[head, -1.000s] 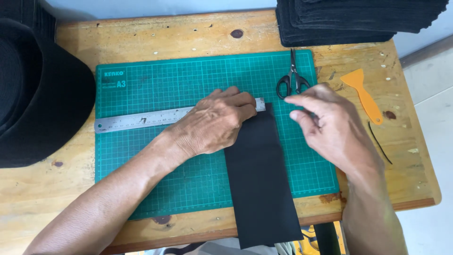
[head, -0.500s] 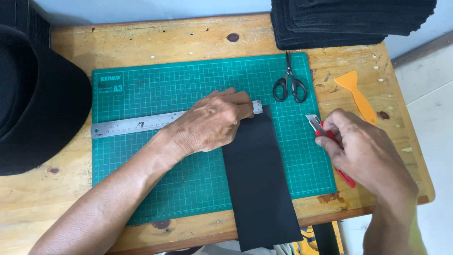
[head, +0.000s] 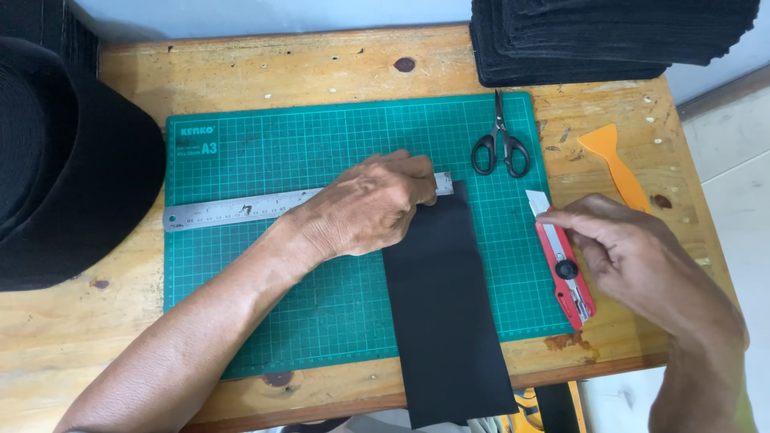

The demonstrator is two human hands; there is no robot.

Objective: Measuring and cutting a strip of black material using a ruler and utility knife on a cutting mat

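On the worktop [head: 321,68], the left hand [head: 365,204] lies flat, pressing one ruler [head: 233,213] onto one black strip [head: 445,313]; the right hand [head: 634,252] grips one red knife [head: 565,269]. One pair of scissors [head: 501,144] lies near.

A worn wooden surface [head: 321,68] fills most of the view, its pale planks marked with dark knots, stains and scratches. Beyond the far edge of the surface runs a plain, light blue-grey wall [head: 281,16]. To the right of the surface lies a floor of pale tiles [head: 734,168], with a darker strip crossing it at an angle near the surface's far right corner. Soft, even daylight falls over the wood, with only faint shadows.
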